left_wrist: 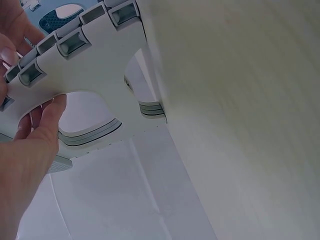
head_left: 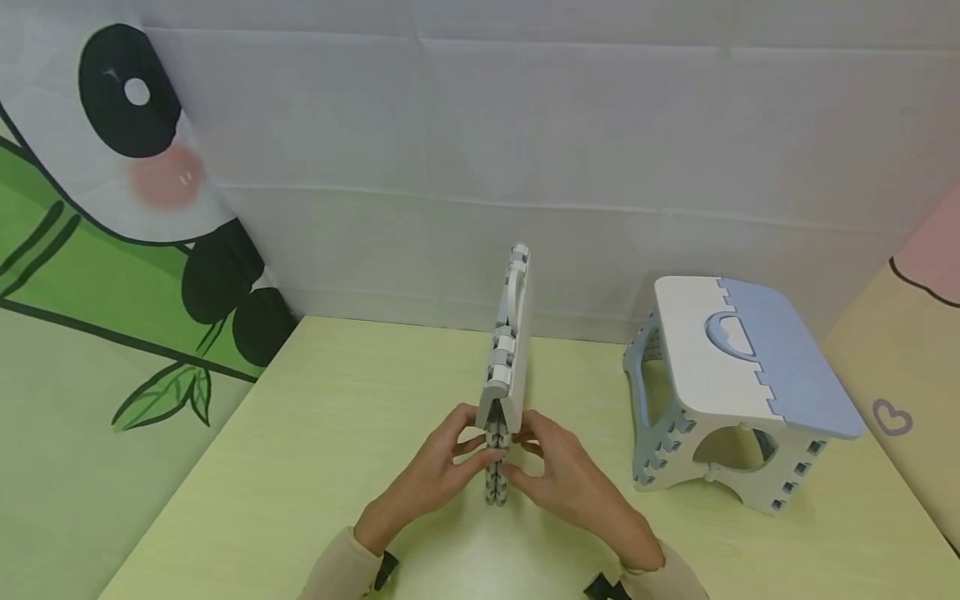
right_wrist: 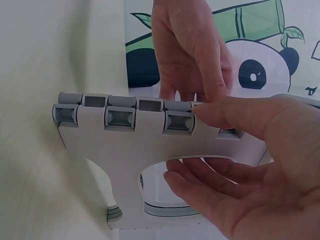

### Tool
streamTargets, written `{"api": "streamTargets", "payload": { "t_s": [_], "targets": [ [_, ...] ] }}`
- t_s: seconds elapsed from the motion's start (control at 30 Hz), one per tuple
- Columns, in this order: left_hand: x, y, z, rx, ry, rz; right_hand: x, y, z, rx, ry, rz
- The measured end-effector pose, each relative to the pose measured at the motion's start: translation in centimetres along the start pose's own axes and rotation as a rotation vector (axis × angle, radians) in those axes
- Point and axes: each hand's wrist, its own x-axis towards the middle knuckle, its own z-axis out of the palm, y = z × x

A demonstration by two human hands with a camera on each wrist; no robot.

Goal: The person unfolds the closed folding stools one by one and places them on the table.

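A folding step stool [head_left: 517, 333], collapsed nearly flat, stands upright on its edge in the middle of the table, its narrow hinged side facing me. My left hand [head_left: 442, 468] grips its lower left side, thumb near the hinge edge. In the left wrist view, fingers of this hand curl into the oval cut-out of the pale leg panel [left_wrist: 100, 65]. From the other side my right hand [head_left: 568, 482] holds the matching panel [right_wrist: 100, 135]. Its thumb lies on the row of hinge knuckles [right_wrist: 120, 117] and its fingers reach the cut-out.
A second folding stool [head_left: 750, 358], white and blue, stands unfolded on the table [head_left: 315, 467] to the right. A pale cloth [head_left: 465, 125] hangs behind the table, with a printed panda [head_left: 150, 167] at the left.
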Motion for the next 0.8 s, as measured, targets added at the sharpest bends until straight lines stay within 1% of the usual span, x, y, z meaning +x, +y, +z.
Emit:
{"api": "streamTargets", "payload": {
  "t_s": [0.2, 0.43, 0.67, 0.8],
  "targets": [
    [0.0, 0.0, 0.0, -0.013, 0.001, 0.004, 0.0, 0.4, 0.7, 0.003, 0.05, -0.035],
    [0.1, 0.0, 0.0, -0.026, -0.001, 0.015, 0.1, 0.4, 1.3, 0.015, 0.113, -0.013],
    [0.1, -0.1, 0.0, -0.015, 0.005, 0.025, 0.2, 0.8, 1.7, 0.02, 0.138, -0.02],
    [0.1, -0.2, 0.0, -0.018, 0.006, 0.027, 0.2, 1.0, 1.8, 0.044, 0.139, -0.014]
  ]
}}
